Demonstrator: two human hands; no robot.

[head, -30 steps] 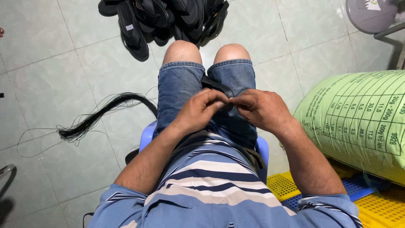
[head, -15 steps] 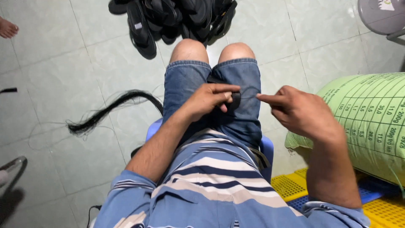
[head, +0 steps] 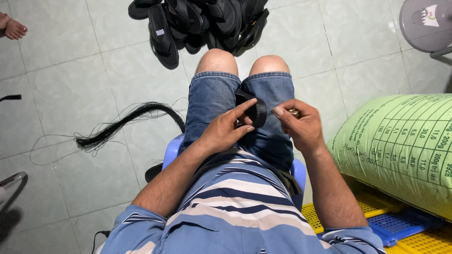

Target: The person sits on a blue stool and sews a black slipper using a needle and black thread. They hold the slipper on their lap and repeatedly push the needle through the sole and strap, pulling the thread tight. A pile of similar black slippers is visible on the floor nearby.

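Black and flexible, the strap sits curled in a loop over the lap, between the knees of the denim shorts; the left hand pinches it between thumb and forefinger, closed on its lower edge; the right hand is closed around a small metallic piece, hard to make out; the strap looks light, soft and bendy, likely not fragile, best held flat near an end; a pile of black sandals lies on the tiled floor.
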